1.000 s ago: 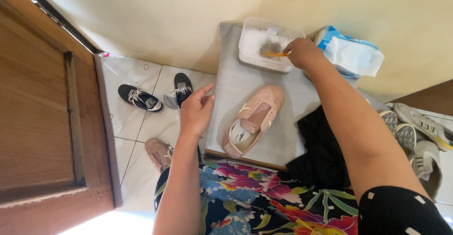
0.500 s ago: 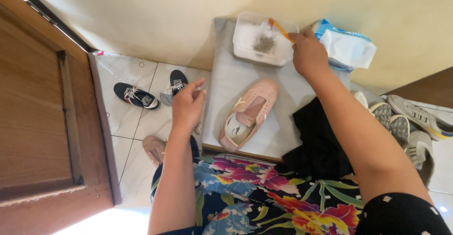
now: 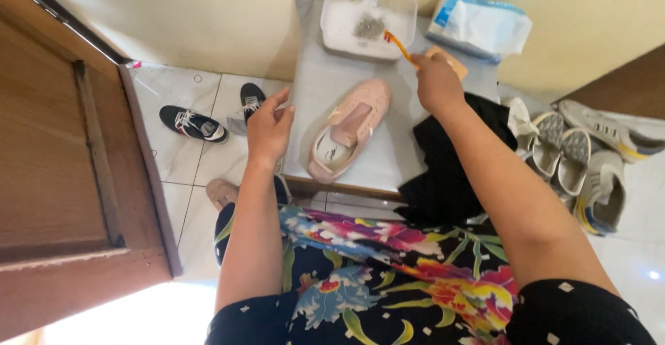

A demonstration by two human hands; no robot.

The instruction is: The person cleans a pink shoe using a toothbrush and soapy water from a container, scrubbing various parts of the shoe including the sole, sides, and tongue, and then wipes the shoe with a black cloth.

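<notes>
A pink shoe (image 3: 350, 130) lies on a grey cloth-covered low table (image 3: 315, 61), toe pointing away from me. My right hand (image 3: 436, 82) is closed around an orange-handled brush (image 3: 397, 44) whose head points toward a white tub (image 3: 367, 21) at the far end of the table; the tub holds something grey. My left hand (image 3: 269, 127) hovers at the table's left edge, fingers spread, holding nothing, a short way left of the shoe.
A white and blue pack of wipes (image 3: 478, 25) lies right of the tub. A black cloth (image 3: 450, 158) drapes over the table's right side. Black sneakers (image 3: 194, 125) lie on the tiled floor at left, pale sneakers (image 3: 582, 158) at right. A wooden door (image 3: 62, 172) stands at left.
My right hand has drawn the brush out of the white tub and back toward the shoe. The left hand stays beside the table's left edge.
</notes>
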